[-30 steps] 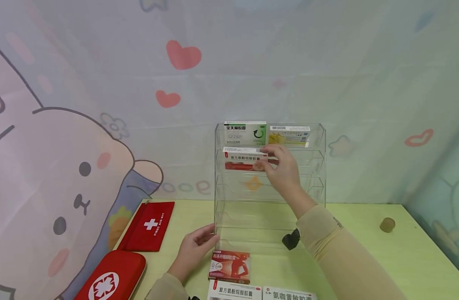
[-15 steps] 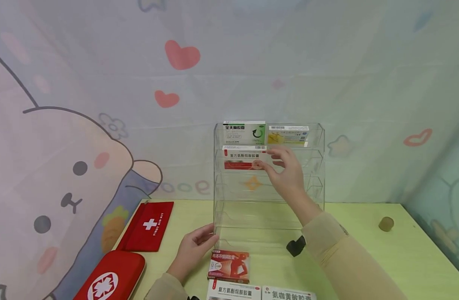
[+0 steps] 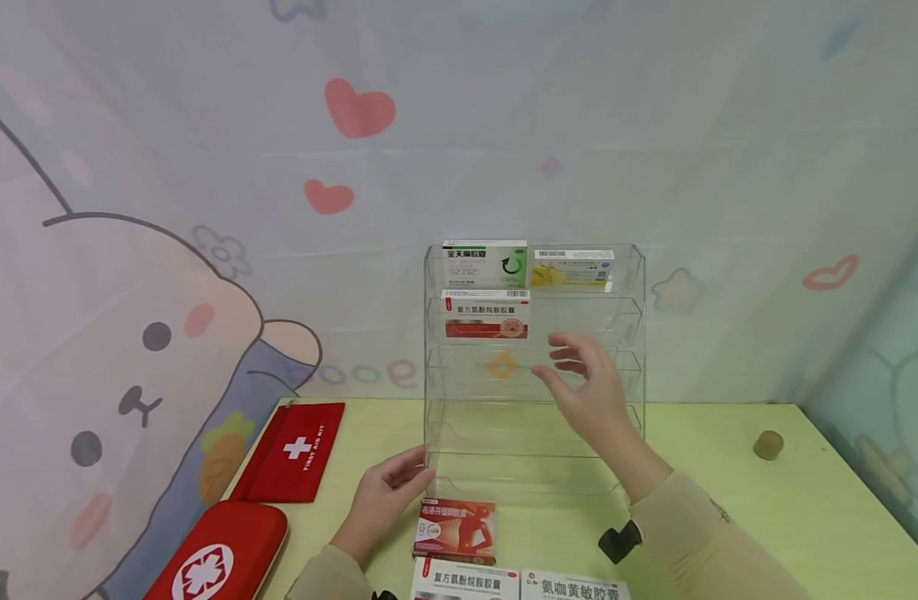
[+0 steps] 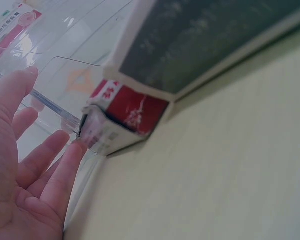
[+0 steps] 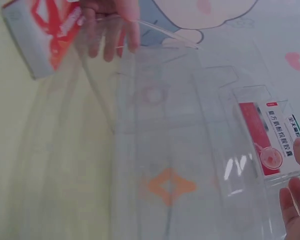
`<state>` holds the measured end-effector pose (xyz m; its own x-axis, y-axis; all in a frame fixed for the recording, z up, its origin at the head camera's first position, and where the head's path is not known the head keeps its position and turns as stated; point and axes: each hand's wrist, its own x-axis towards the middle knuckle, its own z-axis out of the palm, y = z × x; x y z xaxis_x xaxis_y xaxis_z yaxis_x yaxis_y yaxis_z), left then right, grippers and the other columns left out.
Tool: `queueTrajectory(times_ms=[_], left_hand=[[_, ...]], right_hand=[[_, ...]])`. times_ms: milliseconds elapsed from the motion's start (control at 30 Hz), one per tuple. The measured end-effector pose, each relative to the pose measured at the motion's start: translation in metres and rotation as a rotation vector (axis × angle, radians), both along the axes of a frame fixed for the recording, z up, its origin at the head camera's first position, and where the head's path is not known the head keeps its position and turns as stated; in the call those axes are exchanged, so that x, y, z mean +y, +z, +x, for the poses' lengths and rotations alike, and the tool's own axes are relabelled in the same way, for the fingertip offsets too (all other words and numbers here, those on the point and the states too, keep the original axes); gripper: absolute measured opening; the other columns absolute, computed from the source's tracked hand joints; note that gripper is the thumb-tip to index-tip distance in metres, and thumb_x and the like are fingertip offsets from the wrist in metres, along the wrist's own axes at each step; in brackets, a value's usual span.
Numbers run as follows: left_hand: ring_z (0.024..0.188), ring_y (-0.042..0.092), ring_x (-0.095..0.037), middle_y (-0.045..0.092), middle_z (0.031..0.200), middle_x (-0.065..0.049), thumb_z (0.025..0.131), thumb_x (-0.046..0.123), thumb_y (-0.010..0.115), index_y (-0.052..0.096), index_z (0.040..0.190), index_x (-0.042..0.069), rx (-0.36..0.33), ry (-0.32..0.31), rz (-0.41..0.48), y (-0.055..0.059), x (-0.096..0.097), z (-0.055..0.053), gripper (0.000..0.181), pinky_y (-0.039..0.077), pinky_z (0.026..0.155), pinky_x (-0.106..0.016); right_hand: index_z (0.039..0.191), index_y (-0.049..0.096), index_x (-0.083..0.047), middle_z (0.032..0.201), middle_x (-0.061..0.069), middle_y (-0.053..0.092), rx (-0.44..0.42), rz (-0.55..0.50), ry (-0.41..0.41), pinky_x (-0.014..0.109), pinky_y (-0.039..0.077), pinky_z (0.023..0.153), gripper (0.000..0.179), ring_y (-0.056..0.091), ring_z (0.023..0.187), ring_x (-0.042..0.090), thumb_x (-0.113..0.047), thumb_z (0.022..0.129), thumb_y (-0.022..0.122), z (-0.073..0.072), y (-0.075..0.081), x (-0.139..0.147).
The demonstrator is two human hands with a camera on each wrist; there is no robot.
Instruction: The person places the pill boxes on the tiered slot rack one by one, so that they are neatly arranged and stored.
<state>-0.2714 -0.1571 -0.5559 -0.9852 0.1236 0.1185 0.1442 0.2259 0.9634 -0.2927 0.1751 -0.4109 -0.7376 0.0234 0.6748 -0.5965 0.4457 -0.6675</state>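
A clear acrylic tiered rack (image 3: 534, 429) stands on the table. My right hand (image 3: 589, 387) hovers before its middle tiers, fingers spread from the thumb and holding nothing. Above and left of that hand, a red-and-white medicine box (image 3: 487, 315) stands upright in the left of the second tier. The top tier bears a green-and-white medicine box (image 3: 484, 265) and a yellow-and-white medicine box (image 3: 571, 268). My left hand (image 3: 387, 496) rests against the rack's lower left edge; in the left wrist view, its fairly straight fingers (image 4: 60, 175) touch near that edge.
In front of the rack lies a red-orange medicine box (image 3: 454, 531), with a white-and-red box (image 3: 466, 581) and another white box (image 3: 574, 587) nearer. To the left are a red first aid pouch (image 3: 297, 454) and a red hard case (image 3: 226, 554). A small brown round object (image 3: 768, 445) sits at right.
My right hand has let go of the red-and-white medicine box in the second tier and moved down and right, away from it. My left hand has stayed at the rack's edge.
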Motion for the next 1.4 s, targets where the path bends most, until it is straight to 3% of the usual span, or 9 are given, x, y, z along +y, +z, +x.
queueTrajectory(times_ms=[100, 233, 433, 767, 1000, 1167, 1400], left_hand=[[0.120, 0.079, -0.019, 0.077, 0.140, -0.014, 0.098, 0.023, 0.085, 0.072, 0.144, 0.007, 0.008, -0.006, 0.015, 0.000, -0.001, 0.000, 0.050, 0.060, 0.098, -0.016], [0.117, 0.079, -0.012, 0.077, 0.140, -0.015, 0.099, 0.021, 0.085, 0.072, 0.145, 0.006, 0.005, -0.010, 0.029, -0.001, -0.002, 0.000, 0.050, 0.059, 0.098, -0.016], [0.119, 0.079, -0.015, 0.077, 0.141, -0.015, 0.099, 0.022, 0.085, 0.072, 0.145, 0.007, 0.000, -0.013, 0.038, -0.002, -0.003, -0.001, 0.050, 0.059, 0.098, -0.017], [0.124, 0.078, -0.025, 0.077, 0.142, -0.012, 0.099, 0.025, 0.085, 0.072, 0.145, 0.009, -0.002, -0.015, 0.028, -0.001, -0.001, 0.000, 0.051, 0.059, 0.097, -0.015], [0.124, 0.078, -0.025, 0.077, 0.142, -0.012, 0.100, 0.028, 0.084, 0.073, 0.145, 0.012, -0.001, -0.014, 0.016, 0.001, 0.000, 0.001, 0.049, 0.059, 0.099, -0.016], [0.124, 0.078, -0.022, 0.077, 0.142, -0.010, 0.100, 0.028, 0.084, 0.073, 0.145, 0.014, -0.008, -0.011, 0.016, 0.001, 0.000, 0.002, 0.049, 0.059, 0.099, -0.016], [0.124, 0.078, -0.025, 0.076, 0.143, -0.011, 0.100, 0.031, 0.084, 0.072, 0.145, 0.013, -0.002, -0.015, -0.002, 0.000, 0.000, 0.001, 0.050, 0.060, 0.099, -0.017]], right_hand=[[0.138, 0.068, -0.004, 0.131, 0.012, 0.074, 0.006, 0.026, 0.015, 0.032, 0.067, 0.096, 0.052, 0.072, 0.110, 0.010, -0.006, 0.091, 0.090, 0.011, -0.014, 0.004], [0.139, 0.068, -0.005, 0.128, 0.011, 0.075, -0.001, 0.057, 0.049, 0.026, 0.067, 0.092, 0.054, 0.070, 0.107, 0.000, -0.005, 0.090, 0.090, 0.028, -0.035, 0.010], [0.141, 0.068, -0.006, 0.120, 0.008, 0.078, -0.008, 0.122, 0.093, 0.022, 0.066, 0.087, 0.056, 0.073, 0.102, 0.004, -0.003, 0.089, 0.090, 0.050, -0.064, 0.020], [0.140, 0.067, -0.007, 0.113, 0.004, 0.077, -0.003, 0.166, 0.196, 0.023, 0.066, 0.081, 0.061, 0.076, 0.088, 0.011, 0.001, 0.085, 0.092, 0.081, -0.098, 0.037], [0.147, 0.062, -0.010, 0.117, 0.009, 0.075, -0.080, 0.204, 0.330, 0.025, 0.065, 0.083, 0.067, 0.073, 0.092, 0.015, -0.007, 0.088, 0.093, 0.100, -0.119, 0.050], [0.153, 0.055, -0.003, 0.123, 0.012, 0.073, -0.161, 0.256, 0.435, 0.027, 0.065, 0.086, 0.074, 0.073, 0.099, 0.016, -0.016, 0.090, 0.093, 0.109, -0.128, 0.058], [0.160, 0.049, -0.005, 0.133, 0.008, 0.071, -0.266, 0.335, 0.471, 0.027, 0.062, 0.093, 0.090, 0.070, 0.105, 0.012, -0.029, 0.087, 0.097, 0.120, -0.136, 0.076]])
